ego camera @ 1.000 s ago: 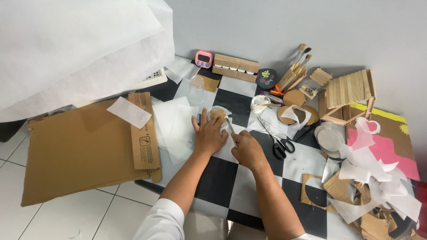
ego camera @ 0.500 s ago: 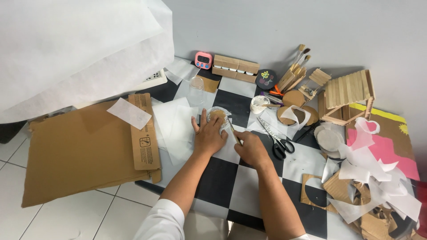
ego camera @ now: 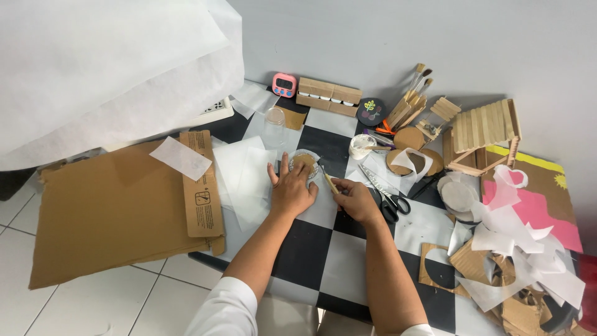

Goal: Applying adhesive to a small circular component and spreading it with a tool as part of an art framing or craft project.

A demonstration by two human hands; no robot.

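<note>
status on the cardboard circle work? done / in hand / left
Done: cut cardboard circles lie by the scissors; offcuts piled right. In hand: left hand pins a paper-backed disc; right hand holds a thin stick. Left: flat cardboard sheet looks uncut.

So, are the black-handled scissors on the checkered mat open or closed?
Closed: the black-handled metal scissors lie flat on the black-and-white checkered mat, blades together as one thin strip, beside the right hand.

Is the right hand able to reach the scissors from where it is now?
Probably yes. The scissors lie on the checkered mat just beside the right hand, with nothing between them. However, that hand already holds a thin stick, so it may need to put this down first.
</note>
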